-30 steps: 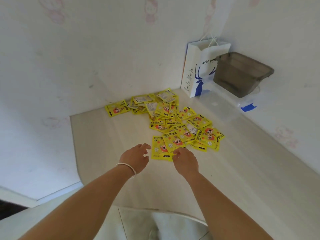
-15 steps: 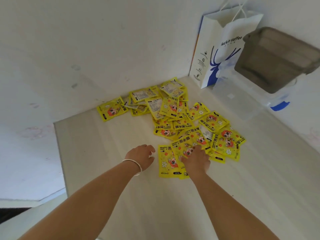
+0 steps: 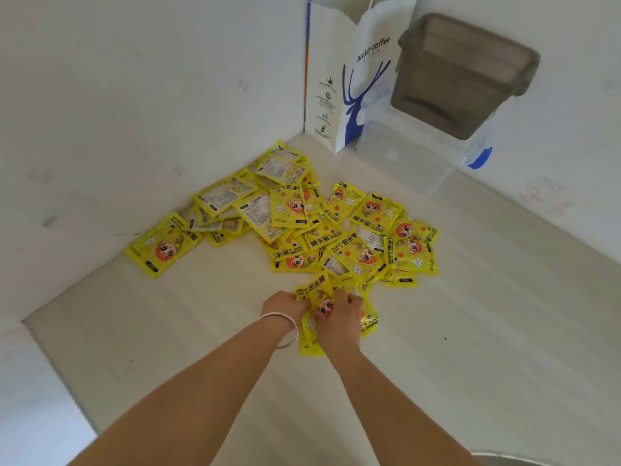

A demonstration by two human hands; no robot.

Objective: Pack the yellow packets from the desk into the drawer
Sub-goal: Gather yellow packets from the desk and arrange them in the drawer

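head view: left hand (image 3: 285, 306) and right hand (image 3: 339, 317) grip yellow packets (image 3: 319, 290) on pale desk (image 3: 470, 314).

**Yellow packets heaped in the desk corner**

You have a loose heap of yellow packets (image 3: 302, 223) spread over the pale desk (image 3: 470, 314), reaching back to the corner where the two walls meet. They are flat, glossy squares; most lie face up with a red-haired cartoon figure, white flowers and "HAND WARMER" lettering, and several near the back wall lie face down, showing pale printed panels. They overlap at all angles. One packet (image 3: 161, 247) lies apart at the left end, beside the wall. The few nearest packets (image 3: 311, 290) sit at the front edge of the heap, partly covered. No drawer is in sight.
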